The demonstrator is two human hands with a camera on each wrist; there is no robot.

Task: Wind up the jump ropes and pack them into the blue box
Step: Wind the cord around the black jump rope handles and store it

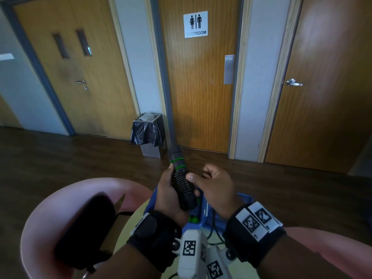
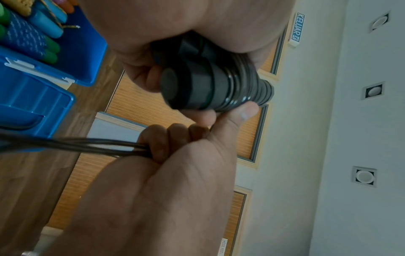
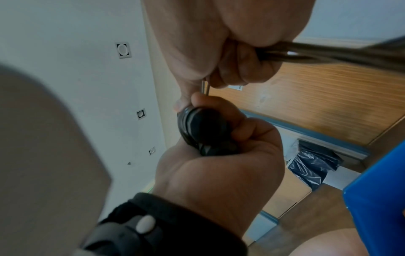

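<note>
A pair of black ribbed jump rope handles (image 1: 182,179) with green rings stands upright in my left hand (image 1: 167,190), which grips them round the middle. The handles' butt ends (image 2: 197,86) show in the left wrist view. My right hand (image 1: 211,181) is just to the right, fist closed on a bundle of several dark rope strands (image 2: 87,145), thumb resting against the handles. The strands (image 3: 328,53) run off to the side. The blue box (image 1: 244,198) sits open below both hands, with other coloured rope handles (image 2: 48,50) lying in it.
The box rests on a pale yellow table (image 1: 124,228). A pink round seat (image 1: 60,208) at the left holds a black object (image 1: 86,228). Beyond lie dark wooden floor, a bin with a black bag (image 1: 148,131) and wooden doors (image 1: 201,93).
</note>
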